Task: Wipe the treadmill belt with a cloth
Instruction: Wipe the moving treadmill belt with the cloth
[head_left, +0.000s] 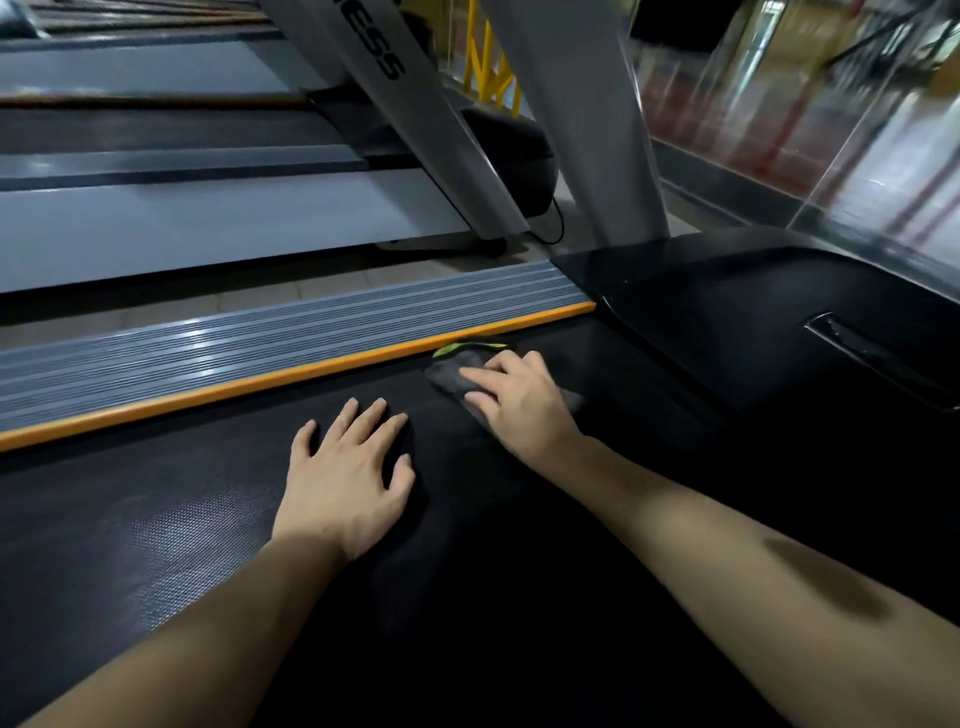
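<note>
The black textured treadmill belt (171, 540) fills the lower part of the head view. A dark grey cloth (448, 372) with a green-yellow edge lies on the belt near its front end, beside the orange strip. My right hand (519, 405) presses flat on the cloth with its fingers stretched out over it. My left hand (345, 470) rests palm down on the bare belt, fingers spread, a little left of and behind the cloth.
An orange strip (291, 376) and a ribbed grey side rail (218, 353) border the belt on the left. The black motor cover (753, 322) rises ahead. A grey upright (582, 130) stands beyond it, and another treadmill (197, 218) lies to the left.
</note>
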